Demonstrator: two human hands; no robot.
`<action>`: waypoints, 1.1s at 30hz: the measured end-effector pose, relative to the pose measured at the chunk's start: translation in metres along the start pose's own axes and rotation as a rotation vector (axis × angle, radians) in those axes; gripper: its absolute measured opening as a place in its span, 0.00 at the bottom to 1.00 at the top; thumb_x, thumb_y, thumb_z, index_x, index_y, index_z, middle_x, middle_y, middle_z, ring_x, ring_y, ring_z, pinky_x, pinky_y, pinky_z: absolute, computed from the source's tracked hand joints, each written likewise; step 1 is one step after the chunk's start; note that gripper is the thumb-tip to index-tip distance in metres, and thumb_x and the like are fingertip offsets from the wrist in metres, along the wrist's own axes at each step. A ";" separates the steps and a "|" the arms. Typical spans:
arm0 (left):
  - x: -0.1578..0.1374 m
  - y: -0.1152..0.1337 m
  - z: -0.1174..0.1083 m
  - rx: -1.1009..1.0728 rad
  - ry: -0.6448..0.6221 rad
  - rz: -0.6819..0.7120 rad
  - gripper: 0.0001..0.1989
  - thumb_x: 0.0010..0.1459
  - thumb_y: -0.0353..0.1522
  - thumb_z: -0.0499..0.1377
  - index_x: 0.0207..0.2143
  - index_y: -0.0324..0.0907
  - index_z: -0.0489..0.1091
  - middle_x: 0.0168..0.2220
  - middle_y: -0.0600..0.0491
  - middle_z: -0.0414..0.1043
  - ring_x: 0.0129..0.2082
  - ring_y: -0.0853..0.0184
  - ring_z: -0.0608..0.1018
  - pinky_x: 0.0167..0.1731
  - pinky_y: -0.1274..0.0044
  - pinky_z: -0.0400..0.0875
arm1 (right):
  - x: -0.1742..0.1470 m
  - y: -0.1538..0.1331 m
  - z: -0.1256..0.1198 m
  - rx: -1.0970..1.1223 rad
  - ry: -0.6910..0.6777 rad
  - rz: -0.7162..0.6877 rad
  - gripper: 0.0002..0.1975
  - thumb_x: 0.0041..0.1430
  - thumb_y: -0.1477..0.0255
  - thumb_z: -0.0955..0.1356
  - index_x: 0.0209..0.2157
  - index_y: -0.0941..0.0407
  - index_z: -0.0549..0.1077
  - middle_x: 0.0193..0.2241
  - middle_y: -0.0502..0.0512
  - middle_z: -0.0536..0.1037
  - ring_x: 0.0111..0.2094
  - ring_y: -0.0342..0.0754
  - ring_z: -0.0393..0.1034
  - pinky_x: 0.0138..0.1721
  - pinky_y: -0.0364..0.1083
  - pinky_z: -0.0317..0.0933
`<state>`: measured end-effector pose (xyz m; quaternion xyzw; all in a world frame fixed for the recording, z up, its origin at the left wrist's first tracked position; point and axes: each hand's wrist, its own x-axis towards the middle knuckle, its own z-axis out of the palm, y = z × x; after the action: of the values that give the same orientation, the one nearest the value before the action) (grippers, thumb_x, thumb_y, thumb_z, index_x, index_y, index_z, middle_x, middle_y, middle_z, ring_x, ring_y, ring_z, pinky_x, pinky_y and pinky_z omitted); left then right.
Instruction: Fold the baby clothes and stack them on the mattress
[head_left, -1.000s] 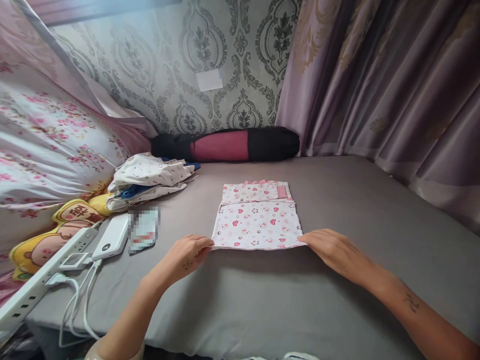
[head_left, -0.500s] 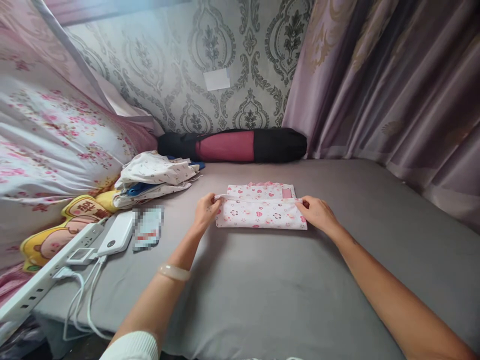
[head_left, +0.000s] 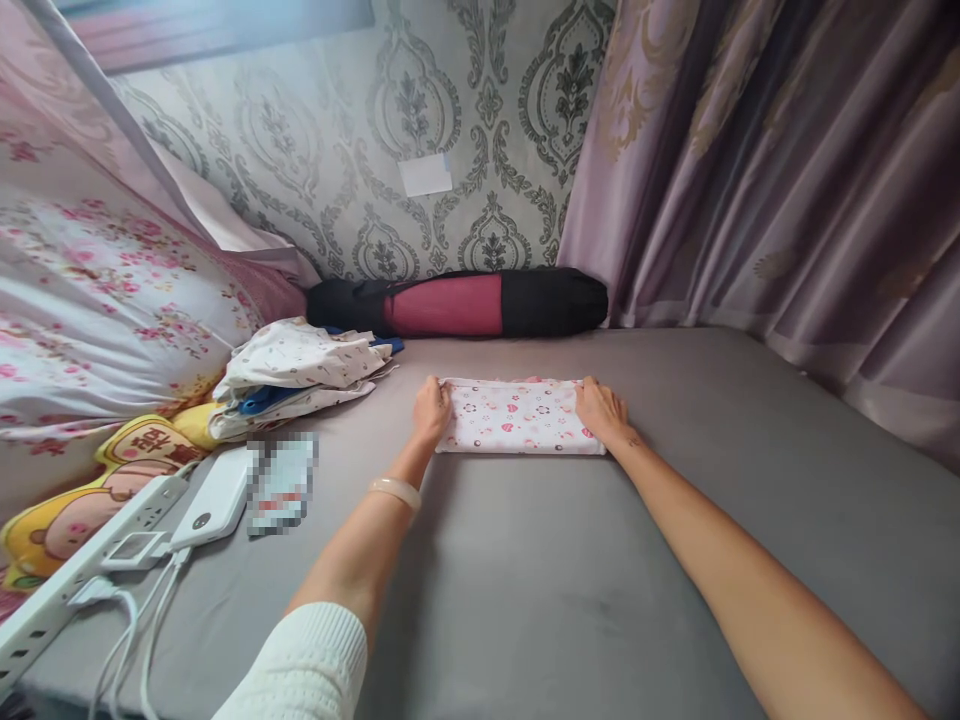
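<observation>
A white garment printed with pink hearts and small flowers lies folded into a flat, wide rectangle in front of me. At its far left corner, my left hand is closed on the edge, fingers curled. My right hand is closed over the far right corner; its fingertips are partly hidden. A bit of pink frill shows just past the far fold. Under the garment is the grey sheet of a bed.
To the left lie crumpled white and blue clothes, a yellow cushion, a power strip, a white power bank with cables, and a blurred packet. A black and red roll rests against the wall. Curtains hang on the right.
The near layer of the garment has gone over to the far side, covering the frilled part and the pink patch. My hands have shifted slightly inward, and the view has tilted a little.
</observation>
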<state>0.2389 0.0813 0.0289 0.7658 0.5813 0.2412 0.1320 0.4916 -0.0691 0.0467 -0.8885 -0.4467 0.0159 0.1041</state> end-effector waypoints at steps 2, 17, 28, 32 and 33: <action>0.004 0.001 0.003 0.007 0.001 0.015 0.09 0.66 0.35 0.45 0.39 0.43 0.63 0.42 0.45 0.73 0.42 0.62 0.74 0.35 0.74 0.61 | 0.003 -0.002 0.002 -0.013 0.021 -0.017 0.19 0.68 0.69 0.53 0.51 0.61 0.67 0.45 0.70 0.75 0.45 0.56 0.73 0.42 0.50 0.63; 0.015 -0.009 0.019 0.008 -0.027 -0.041 0.10 0.63 0.36 0.49 0.44 0.41 0.62 0.45 0.42 0.71 0.47 0.58 0.74 0.42 0.71 0.65 | 0.022 0.009 0.014 0.149 -0.023 0.123 0.18 0.65 0.66 0.57 0.47 0.57 0.72 0.45 0.65 0.77 0.47 0.56 0.71 0.43 0.49 0.62; -0.021 0.044 0.015 0.104 -0.133 0.453 0.16 0.63 0.30 0.46 0.51 0.37 0.63 0.51 0.40 0.68 0.54 0.57 0.69 0.53 0.67 0.61 | -0.013 -0.055 0.010 0.072 0.071 -0.274 0.21 0.65 0.72 0.53 0.54 0.59 0.68 0.53 0.64 0.72 0.54 0.54 0.64 0.54 0.51 0.55; -0.036 0.063 0.031 0.157 -0.165 0.466 0.19 0.64 0.29 0.45 0.56 0.36 0.60 0.57 0.39 0.64 0.62 0.55 0.61 0.59 0.62 0.54 | -0.024 -0.081 0.031 0.031 -0.009 -0.449 0.25 0.65 0.71 0.54 0.63 0.58 0.58 0.65 0.60 0.56 0.66 0.55 0.45 0.63 0.58 0.36; -0.038 0.064 0.035 0.169 -0.165 0.451 0.20 0.64 0.30 0.45 0.57 0.36 0.60 0.59 0.39 0.62 0.63 0.55 0.59 0.60 0.60 0.52 | -0.025 -0.082 0.036 0.024 -0.021 -0.450 0.26 0.66 0.71 0.53 0.64 0.58 0.57 0.66 0.59 0.54 0.66 0.55 0.43 0.64 0.59 0.34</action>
<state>0.3018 0.0291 0.0220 0.9016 0.4011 0.1516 0.0575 0.4078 -0.0353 0.0266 -0.7649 -0.6345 0.0067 0.1111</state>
